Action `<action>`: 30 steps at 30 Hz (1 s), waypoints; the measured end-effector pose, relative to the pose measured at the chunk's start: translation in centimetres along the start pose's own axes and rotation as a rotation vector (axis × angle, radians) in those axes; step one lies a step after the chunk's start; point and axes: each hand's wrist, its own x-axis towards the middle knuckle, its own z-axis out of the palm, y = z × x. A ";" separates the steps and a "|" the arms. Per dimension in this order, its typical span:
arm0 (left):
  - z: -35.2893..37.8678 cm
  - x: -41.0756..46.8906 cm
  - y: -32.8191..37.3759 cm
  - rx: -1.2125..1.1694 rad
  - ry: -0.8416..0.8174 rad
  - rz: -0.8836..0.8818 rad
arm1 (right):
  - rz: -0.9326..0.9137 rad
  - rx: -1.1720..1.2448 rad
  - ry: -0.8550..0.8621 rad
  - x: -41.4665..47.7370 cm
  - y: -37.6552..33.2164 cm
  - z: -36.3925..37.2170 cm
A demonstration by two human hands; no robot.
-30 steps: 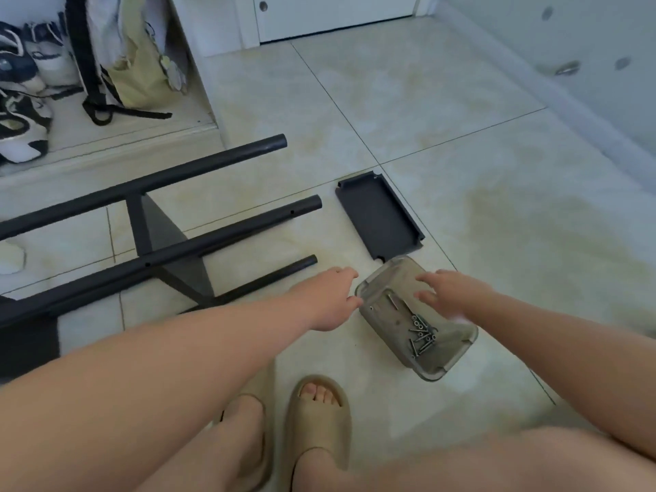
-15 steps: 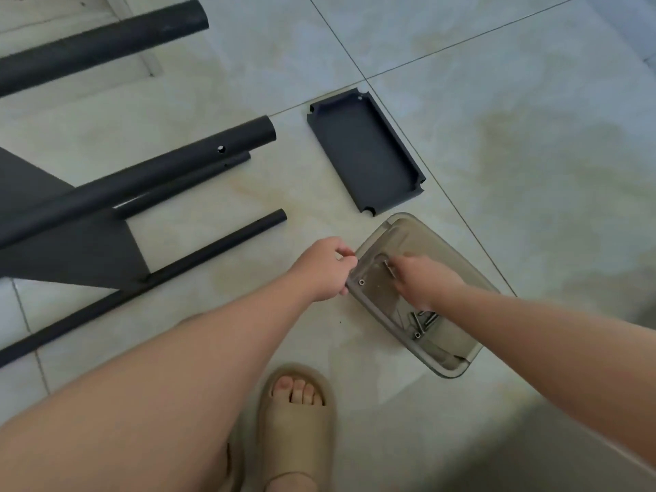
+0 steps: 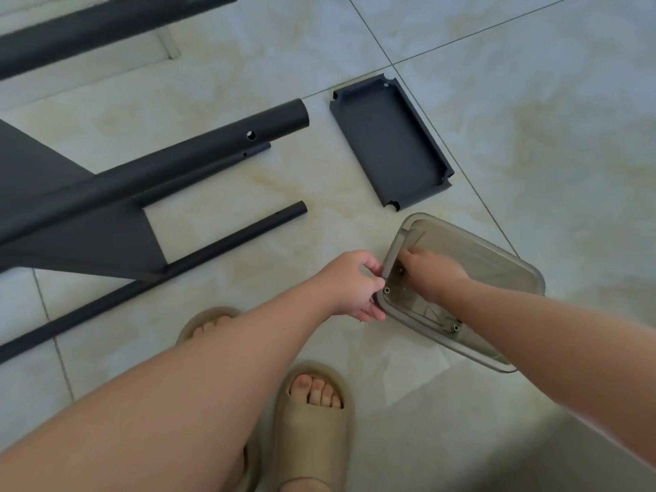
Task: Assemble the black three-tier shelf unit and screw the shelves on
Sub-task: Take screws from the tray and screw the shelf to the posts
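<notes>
Now it looks like screw-fetching: left hand [image 3: 349,284] grips the rim of the smoky translucent plastic tub [image 3: 490,252], right hand [image 3: 431,273] digs inside, grasp hidden. Black rectangular shelf tray [image 3: 388,143] lies on the tiled floor [image 3: 532,136] just beyond, black tubular frame [image 3: 142,179] leftward. Next, likely: pinch one screw out.

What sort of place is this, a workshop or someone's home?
Probably a room in a home: a pale tiled floor, beige slippers on the person's feet, and a flat-pack black shelf frame lying on the tiles, with a clear plastic box nearby.
</notes>
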 end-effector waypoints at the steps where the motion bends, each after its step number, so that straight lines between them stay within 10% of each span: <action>1: 0.0 0.0 -0.1 -0.001 0.002 0.003 | -0.003 0.000 -0.006 0.1 0.0 -0.1; 21: -10.1 -20.5 3.5 0.729 0.505 0.083 | -0.218 0.383 0.312 -15.3 -11.3 -19.0; 30: -14.6 -31.5 -4.2 0.419 0.830 0.144 | -0.450 0.441 0.403 -20.2 -25.1 -25.3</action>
